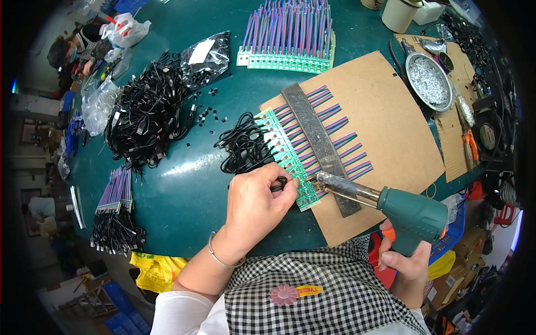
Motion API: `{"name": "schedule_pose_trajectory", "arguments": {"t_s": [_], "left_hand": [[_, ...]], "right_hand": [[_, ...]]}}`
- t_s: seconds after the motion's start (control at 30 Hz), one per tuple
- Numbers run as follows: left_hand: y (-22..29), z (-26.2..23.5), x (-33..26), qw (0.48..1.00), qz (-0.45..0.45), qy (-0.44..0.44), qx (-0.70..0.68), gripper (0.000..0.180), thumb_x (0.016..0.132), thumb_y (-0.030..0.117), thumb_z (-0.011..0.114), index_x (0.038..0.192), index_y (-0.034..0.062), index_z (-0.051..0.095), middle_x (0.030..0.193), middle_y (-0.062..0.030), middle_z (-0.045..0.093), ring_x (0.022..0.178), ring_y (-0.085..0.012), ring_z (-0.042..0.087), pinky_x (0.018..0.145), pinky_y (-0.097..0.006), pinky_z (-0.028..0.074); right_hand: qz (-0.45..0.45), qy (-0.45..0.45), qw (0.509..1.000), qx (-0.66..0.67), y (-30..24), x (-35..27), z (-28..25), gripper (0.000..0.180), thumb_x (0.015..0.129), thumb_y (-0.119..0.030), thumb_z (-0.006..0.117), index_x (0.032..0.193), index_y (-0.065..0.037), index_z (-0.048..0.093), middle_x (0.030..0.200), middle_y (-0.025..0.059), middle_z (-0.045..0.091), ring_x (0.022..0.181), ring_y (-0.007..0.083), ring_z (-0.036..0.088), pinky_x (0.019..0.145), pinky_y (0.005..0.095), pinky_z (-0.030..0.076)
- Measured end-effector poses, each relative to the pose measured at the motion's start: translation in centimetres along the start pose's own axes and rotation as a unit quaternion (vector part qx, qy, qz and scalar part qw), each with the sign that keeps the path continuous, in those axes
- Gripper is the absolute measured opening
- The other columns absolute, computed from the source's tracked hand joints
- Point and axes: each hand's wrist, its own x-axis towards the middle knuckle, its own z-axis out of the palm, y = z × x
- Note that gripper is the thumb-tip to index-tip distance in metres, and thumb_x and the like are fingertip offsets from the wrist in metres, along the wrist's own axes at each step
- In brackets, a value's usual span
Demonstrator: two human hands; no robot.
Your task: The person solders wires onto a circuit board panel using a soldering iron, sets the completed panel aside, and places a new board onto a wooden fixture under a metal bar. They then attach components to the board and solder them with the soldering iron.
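Observation:
My left hand (254, 204) pinches a coiled black cable (279, 183) at the near end of a strip of green circuit boards (283, 151). My right hand (406, 261) is wrapped around the handle of a green soldering gun (416, 215). The gun's metal tip points left, close to the boards and my left fingertips; whether it touches a board I cannot tell. Black cables (245, 146) lie bunched along the strip's left side. Purple, green and dark ribbon wires (329, 110) run out to its right. A dark flat bar (315, 134) lies across these wires on a brown board (385, 106).
A heap of black cables (148, 109) and a plastic bag (206, 56) lie on the left. Wired boards (290, 61) sit at the far side, and a finished-looking bundle (117, 212) at the left edge. A metal bowl (429, 81) of silvery bits stands at right. Another person (84, 47) is far left.

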Motion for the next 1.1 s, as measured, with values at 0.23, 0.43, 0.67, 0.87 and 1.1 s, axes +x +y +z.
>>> {"name": "schedule_pose_trajectory", "arguments": {"t_s": [0.23,0.43,0.67,0.87,1.1], "left_hand": [[-0.1,0.3,-0.1,1.0,-0.004,-0.002,-0.029,0.011,0.073,0.004,0.068,0.071,-0.0031,0.06,0.055,-0.0022,0.056,0.053,-0.0009,0.049,0.047,-0.018,0.044],[-0.1,0.3,0.0,1.0,-0.002,0.002,-0.028,0.011,0.072,0.003,0.068,0.07,-0.0032,0.06,0.054,-0.0018,0.055,0.053,0.0,0.048,0.046,-0.017,0.044],[0.0,0.3,-0.1,0.999,-0.005,0.006,-0.031,0.012,0.072,0.004,0.068,0.069,-0.003,0.059,0.054,-0.0021,0.055,0.053,0.0002,0.049,0.047,-0.018,0.044],[-0.3,0.3,0.0,1.0,-0.001,0.001,-0.025,0.012,0.073,0.004,0.068,0.07,-0.0032,0.06,0.055,-0.002,0.056,0.054,-0.0001,0.05,0.048,-0.018,0.045],[-0.2,0.3,-0.1,1.0,-0.007,0.001,-0.03,0.011,0.072,0.004,0.068,0.07,-0.0031,0.06,0.056,-0.0018,0.056,0.054,-0.0005,0.05,0.048,-0.018,0.045]], "right_hand": [[0.023,0.006,1.0,0.004,0.4,0.1,0.3,0.044,0.067,0.002,0.067,0.103,0.01,0.042,0.089,0.0172,0.052,0.049,0.018,0.055,0.04,0.0261,0.048],[0.017,0.025,0.999,0.011,0.6,0.1,0.3,0.046,0.067,0.0,0.068,0.103,0.01,0.041,0.065,0.0132,0.053,0.044,0.0179,0.054,0.039,0.0257,0.046],[0.002,0.055,0.995,0.081,-0.7,0.1,0.2,0.055,0.069,0.005,0.066,0.114,0.013,0.037,0.1,0.0216,0.052,0.054,0.0178,0.057,0.043,0.0258,0.049],[0.006,0.02,0.999,0.049,-0.2,0.2,0.5,0.048,0.069,0.006,0.065,0.111,0.011,0.042,0.094,0.0189,0.054,0.056,0.0162,0.057,0.044,0.0247,0.049],[0.022,0.031,0.999,0.014,0.4,0.4,0.6,0.05,0.066,0.002,0.067,0.106,0.01,0.038,0.078,0.0157,0.052,0.047,0.0183,0.055,0.039,0.0271,0.048]]}}
